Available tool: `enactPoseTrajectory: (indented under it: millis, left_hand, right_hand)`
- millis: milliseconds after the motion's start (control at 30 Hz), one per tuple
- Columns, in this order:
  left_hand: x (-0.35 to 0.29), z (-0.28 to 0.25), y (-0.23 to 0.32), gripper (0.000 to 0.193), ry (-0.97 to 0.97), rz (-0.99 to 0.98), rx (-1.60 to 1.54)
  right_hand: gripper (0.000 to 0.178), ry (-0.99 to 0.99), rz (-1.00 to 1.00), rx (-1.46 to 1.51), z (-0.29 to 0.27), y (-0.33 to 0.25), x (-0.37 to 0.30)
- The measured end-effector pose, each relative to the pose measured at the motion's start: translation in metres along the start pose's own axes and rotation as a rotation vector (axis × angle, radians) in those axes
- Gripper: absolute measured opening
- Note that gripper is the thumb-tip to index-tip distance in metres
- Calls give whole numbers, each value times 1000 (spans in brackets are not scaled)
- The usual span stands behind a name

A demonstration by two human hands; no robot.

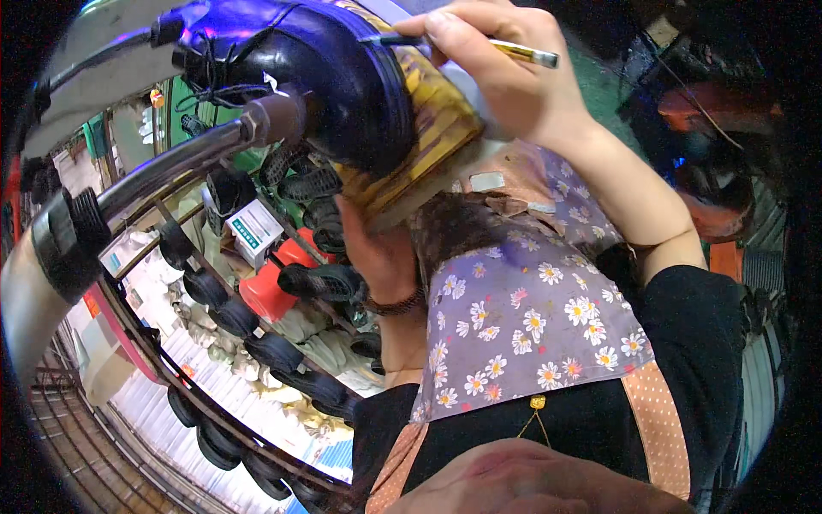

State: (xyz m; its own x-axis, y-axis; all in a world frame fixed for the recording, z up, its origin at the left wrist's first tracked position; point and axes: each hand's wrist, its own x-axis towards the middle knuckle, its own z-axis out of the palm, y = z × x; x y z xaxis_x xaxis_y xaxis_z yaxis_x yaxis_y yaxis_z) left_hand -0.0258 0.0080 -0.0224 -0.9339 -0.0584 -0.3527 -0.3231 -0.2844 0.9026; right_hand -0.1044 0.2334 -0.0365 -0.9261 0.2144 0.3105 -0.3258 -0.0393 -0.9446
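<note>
A black lace-up shoe (pixel 342 86) with a glossy upper lies at the top of the head view, its sole edge facing right. Between the fingers of my right hand (pixel 505 68) is a slim pen-shaped tool (pixel 522 53), yellowish toward its pale end. Its dark tip meets the shoe near the sole edge. I cannot tell whether it is a pen or a brush. Beside the sole is a yellow-and-brown streaked block (pixel 437 111). My left hand (pixel 377 253) is below the block, touching or close to its underside, with its fingers mostly hidden and blurred.
A metal lamp arm (pixel 171 167) crosses the left side in front of the shoe. Behind it, a rack (pixel 197 248) holds several black shoes or soles, a white box (pixel 254 230) and a red container (pixel 270 291). Dark machinery and a reddish object (pixel 719 107) are at the right.
</note>
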Motion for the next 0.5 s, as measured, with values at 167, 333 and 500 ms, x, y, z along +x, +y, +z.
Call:
enactPoseTrajectory:
  millis: [167, 333, 500]
  left_hand:
    - [-14, 59, -22, 57, -88, -153, -260]
    - [20, 79, -53, 61, -444, -58, -327]
    - [18, 96, -9, 76, -296, 613, 190]
  right_hand:
    - [24, -103, -83, -126, -36, -32, 2]
    - [25, 25, -222, -243, -39, -24, 34]
    - [22, 232, -389, -254, -9, 2, 73]
